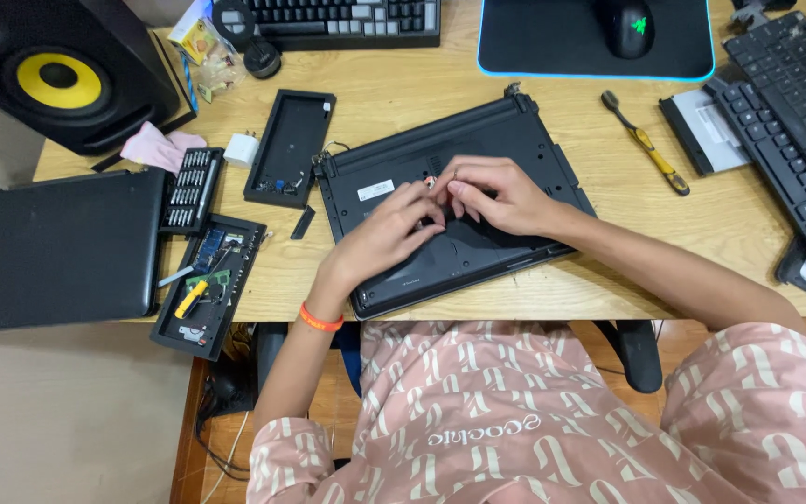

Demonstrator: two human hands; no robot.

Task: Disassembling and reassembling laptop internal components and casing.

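A black laptop [506, 140] lies bottom-up on the wooden desk [608, 280], tilted a little. Both my hands rest on its underside near the middle. My left hand [384, 233] has its fingers curled on the case, fingertips close to a small white-and-red part. My right hand [501, 194] pinches at that same small part with thumb and fingers. What exactly sits between the fingertips is too small to tell. An orange band circles my left wrist.
A black tray of small tools [207, 285] and a screwdriver bit set [188, 187] lie left of the laptop, by a black cover panel [289, 145]. A closed black laptop [53, 247], a speaker [58, 70], a brush [647, 142], keyboards and a mouse pad surround them.
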